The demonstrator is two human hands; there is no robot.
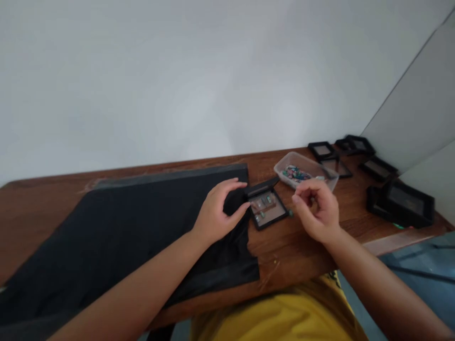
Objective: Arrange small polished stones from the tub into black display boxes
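Observation:
A small black display case (272, 220) lies on the table with its lid (262, 186) raised at the back. Several small greenish and clear stones or beads sit inside on a pale base. My left hand (218, 210) is at the case's left side, thumb and forefinger spread apart, their tips at its edge. Just right of the case, my right hand (319, 210) is raised with its fingers curled in to the thumb; whatever is between them is too small or hidden to make out. A green bead (290, 213) lies beside the case's right corner.
Behind my right hand stands a clear plastic tub (322, 168) of mixed coloured pieces. Several more black cases sit at the right, among them a thick one (405, 203) near the edge. A black cloth (142, 227) covers the table's left part. A wall (177, 85) rises behind.

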